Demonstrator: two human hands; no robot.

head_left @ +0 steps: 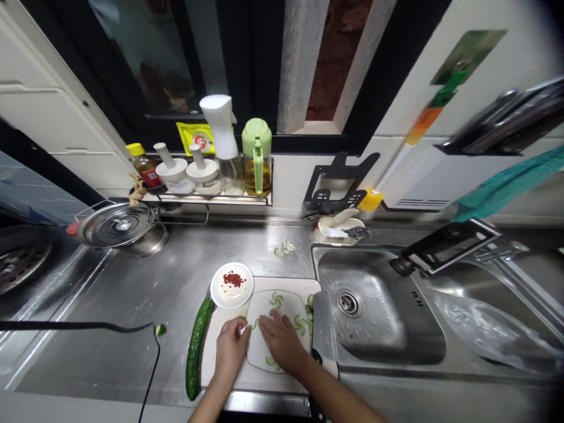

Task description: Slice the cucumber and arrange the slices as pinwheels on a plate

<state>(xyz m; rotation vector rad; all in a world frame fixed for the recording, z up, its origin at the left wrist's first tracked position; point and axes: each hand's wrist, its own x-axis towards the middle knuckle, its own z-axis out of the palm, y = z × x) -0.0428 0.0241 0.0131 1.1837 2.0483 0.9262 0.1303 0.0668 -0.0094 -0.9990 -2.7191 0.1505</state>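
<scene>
A white square plate (282,301) with a dark rim line lies on a pale cutting board (215,352). Curled green cucumber slices (276,300) form small pinwheels near its top, right and bottom edges. At the plate's left edge, my left hand (231,346) has its fingers bent together beside a small green slice (254,324); what they pinch is too small to tell. My right hand (284,341) rests over the plate's middle, fingers apart and pointing at that slice. Behind my left hand stands a round white dish (231,286) with red bits. A whole cucumber (198,349) lies left of the board.
A cleaver (325,329) lies along the board's right edge, beside the sink (374,305). Cucumber scraps (285,249) sit on the steel counter behind. A lidded pot (123,229) stands at back left, near a rack (211,200) of bottles and jars.
</scene>
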